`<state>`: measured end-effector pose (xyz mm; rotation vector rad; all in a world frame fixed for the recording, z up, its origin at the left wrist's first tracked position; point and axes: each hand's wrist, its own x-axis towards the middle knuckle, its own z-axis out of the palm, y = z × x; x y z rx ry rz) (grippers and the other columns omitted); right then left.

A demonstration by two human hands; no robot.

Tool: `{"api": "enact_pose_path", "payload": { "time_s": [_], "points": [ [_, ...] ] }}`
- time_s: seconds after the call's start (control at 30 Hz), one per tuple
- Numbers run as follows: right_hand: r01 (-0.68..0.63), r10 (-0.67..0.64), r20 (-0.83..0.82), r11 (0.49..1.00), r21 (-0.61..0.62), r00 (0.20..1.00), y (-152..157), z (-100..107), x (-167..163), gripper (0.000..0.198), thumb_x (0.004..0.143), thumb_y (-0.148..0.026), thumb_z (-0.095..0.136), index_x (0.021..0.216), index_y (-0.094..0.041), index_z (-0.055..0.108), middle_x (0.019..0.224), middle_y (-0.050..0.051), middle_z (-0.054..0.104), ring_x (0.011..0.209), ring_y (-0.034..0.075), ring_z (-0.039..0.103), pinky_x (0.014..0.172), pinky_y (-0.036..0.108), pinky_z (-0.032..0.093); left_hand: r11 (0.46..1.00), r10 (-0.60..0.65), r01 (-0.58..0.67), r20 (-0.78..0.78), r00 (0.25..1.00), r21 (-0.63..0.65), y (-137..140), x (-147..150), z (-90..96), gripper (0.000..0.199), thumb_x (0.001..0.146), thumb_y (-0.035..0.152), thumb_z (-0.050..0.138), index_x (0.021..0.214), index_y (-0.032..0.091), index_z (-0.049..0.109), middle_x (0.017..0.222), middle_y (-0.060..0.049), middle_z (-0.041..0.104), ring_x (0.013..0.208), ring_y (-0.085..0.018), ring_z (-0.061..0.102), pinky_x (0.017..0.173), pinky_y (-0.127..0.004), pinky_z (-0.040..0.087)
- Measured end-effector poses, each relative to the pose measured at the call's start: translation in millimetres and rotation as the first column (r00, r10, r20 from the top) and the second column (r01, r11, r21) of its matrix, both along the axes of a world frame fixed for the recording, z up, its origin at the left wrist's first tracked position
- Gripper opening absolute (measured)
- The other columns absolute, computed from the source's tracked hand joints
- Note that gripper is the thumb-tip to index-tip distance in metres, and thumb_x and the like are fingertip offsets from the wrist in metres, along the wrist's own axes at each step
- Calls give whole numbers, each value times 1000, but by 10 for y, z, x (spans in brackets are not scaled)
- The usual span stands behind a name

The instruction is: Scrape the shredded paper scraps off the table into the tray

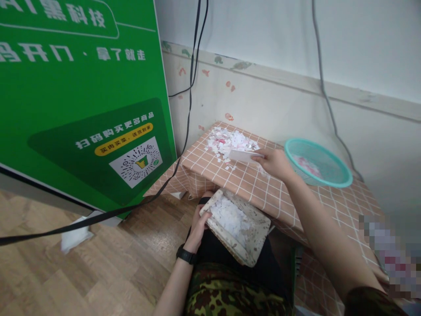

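Observation:
My left hand grips the near left rim of a speckled, box-shaped container, tilted over my lap below the table edge. White paper scraps lie inside it. Over the table, my right hand pinches a flat, pale, card-like piece; its exact kind is unclear. The piece touches or hovers just at the near side of a spread of white and pink paper scraps. A few loose scraps lie around it on the checked tablecloth.
A turquoise mesh basket with pinkish scraps stands right of my right hand. A green cabinet rises at the left. Black cables hang before the wall and run across the left side. A white bag-like item lies on the floor.

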<state>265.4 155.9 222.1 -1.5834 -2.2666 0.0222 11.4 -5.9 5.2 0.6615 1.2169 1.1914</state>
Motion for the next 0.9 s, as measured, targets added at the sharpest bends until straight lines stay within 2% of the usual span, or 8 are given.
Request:
{"api": "enact_pose_path", "payload": {
  "time_s": [0.13,0.37,0.6,0.8,0.9],
  "points": [
    [-44,44,42,999,-3,998,64,-26,-65,25,89,-23,60,102,-23,81,93,7,80,84,23,72,72,29,45,1000,-4,4,17,1000,-5,14,-11,-12,41,70,44,70,104,22,61,85,-1,66,78,-23,63,61,-29,51],
    [-88,86,151,996,2,985,76,168,7,24,88,-23,61,100,-22,81,88,6,80,78,22,70,68,29,42,1000,-12,12,15,1000,3,21,-9,-25,40,72,42,69,107,22,61,88,-2,67,80,-24,64,61,-30,53],
    [-137,138,100,990,-9,985,163,69,-217,27,88,-19,59,104,-22,80,97,7,80,90,24,72,76,29,45,1000,-17,17,15,1000,1,28,-11,-45,40,72,42,70,106,22,62,83,-1,66,80,-23,64,62,-29,51],
    [-115,122,213,992,-47,969,124,251,-37,25,87,-20,60,98,-22,81,90,7,80,81,23,71,71,30,44,1000,-1,1,24,1000,9,34,-16,-81,41,71,43,72,104,22,62,84,-1,66,79,-23,63,63,-29,51],
    [-105,114,208,993,-52,972,150,299,38,24,87,-22,60,99,-23,82,89,7,80,79,22,70,70,30,43,1000,-10,10,16,1000,17,42,-15,-88,39,71,42,72,102,22,62,82,-1,65,78,-22,63,62,-28,50]
  ]
}}
